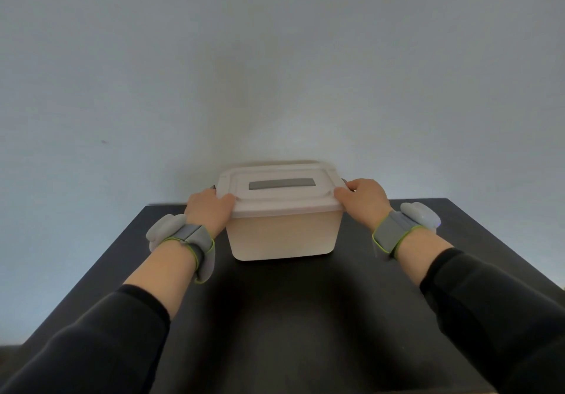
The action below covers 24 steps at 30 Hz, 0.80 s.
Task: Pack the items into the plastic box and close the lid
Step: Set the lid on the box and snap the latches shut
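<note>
A pale translucent plastic box (282, 236) stands on the black table (275, 317) near the wall. Its white lid (279, 199) with a flat grey handle (282, 184) lies on top of the box. My left hand (209, 208) grips the lid's left end and my right hand (362, 196) grips its right end, thumbs resting on the lid's top. Dark side clips are mostly hidden behind my fingers. Whatever is inside the box cannot be made out through its walls.
Both wrists carry grey bands with green edging, the left band (188, 239) and the right band (394, 234). A plain light wall (275, 72) rises right behind the box. The table's edges fall away at the left and right.
</note>
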Available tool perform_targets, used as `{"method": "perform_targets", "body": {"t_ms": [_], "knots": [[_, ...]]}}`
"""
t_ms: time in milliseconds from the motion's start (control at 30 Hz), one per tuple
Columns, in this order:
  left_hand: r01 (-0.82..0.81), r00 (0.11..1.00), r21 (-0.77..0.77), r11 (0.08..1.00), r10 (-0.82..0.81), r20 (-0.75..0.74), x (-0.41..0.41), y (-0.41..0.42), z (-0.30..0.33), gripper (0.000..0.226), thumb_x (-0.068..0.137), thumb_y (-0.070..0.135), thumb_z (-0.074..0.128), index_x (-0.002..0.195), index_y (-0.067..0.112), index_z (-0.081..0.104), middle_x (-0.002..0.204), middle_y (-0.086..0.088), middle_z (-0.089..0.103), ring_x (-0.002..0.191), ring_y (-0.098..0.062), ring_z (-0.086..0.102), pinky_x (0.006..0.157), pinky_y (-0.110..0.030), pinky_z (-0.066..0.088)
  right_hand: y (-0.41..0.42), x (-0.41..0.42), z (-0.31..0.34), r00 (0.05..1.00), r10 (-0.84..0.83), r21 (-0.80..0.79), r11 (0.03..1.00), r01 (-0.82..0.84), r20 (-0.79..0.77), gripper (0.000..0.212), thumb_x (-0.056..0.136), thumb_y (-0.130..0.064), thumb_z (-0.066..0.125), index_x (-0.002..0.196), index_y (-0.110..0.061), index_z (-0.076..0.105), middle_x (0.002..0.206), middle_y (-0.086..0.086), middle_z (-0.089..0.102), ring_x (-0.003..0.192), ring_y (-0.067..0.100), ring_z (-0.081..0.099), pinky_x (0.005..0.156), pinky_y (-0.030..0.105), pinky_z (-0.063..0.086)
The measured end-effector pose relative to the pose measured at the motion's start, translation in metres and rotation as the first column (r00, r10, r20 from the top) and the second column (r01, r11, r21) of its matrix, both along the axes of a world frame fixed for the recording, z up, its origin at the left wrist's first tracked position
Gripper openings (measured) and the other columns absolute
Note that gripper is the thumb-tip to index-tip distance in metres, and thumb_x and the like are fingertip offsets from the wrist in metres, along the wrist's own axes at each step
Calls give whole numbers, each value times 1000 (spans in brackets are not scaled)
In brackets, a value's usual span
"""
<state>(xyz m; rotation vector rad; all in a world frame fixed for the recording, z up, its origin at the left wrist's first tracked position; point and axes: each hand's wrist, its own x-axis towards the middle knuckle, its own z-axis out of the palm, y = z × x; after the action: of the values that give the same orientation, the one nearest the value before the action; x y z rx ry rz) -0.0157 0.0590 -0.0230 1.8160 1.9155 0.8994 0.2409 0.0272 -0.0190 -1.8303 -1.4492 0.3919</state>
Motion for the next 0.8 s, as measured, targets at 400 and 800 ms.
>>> {"method": "perform_targets", "body": {"t_ms": [400,800], "knots": [[68,997,-32,997,-69,-33,-2,17,-1,36,91,27,42,103,-2,59,102,-24,61,85,-33,50,72,-31,35,3,0,5,1000,-11,-32,999,12,29,22,87,-24,50,72,-8,46,90,15,48,76,25,44,67,29,33],[87,996,-30,996,-88,-18,-5,22,-1,37,90,32,47,108,4,63,92,-10,58,84,-28,51,74,-30,36,8,4,5,990,-13,-96,995,-1,-142,27,82,-28,58,97,-8,48,99,11,56,98,36,62,89,49,53]]}}
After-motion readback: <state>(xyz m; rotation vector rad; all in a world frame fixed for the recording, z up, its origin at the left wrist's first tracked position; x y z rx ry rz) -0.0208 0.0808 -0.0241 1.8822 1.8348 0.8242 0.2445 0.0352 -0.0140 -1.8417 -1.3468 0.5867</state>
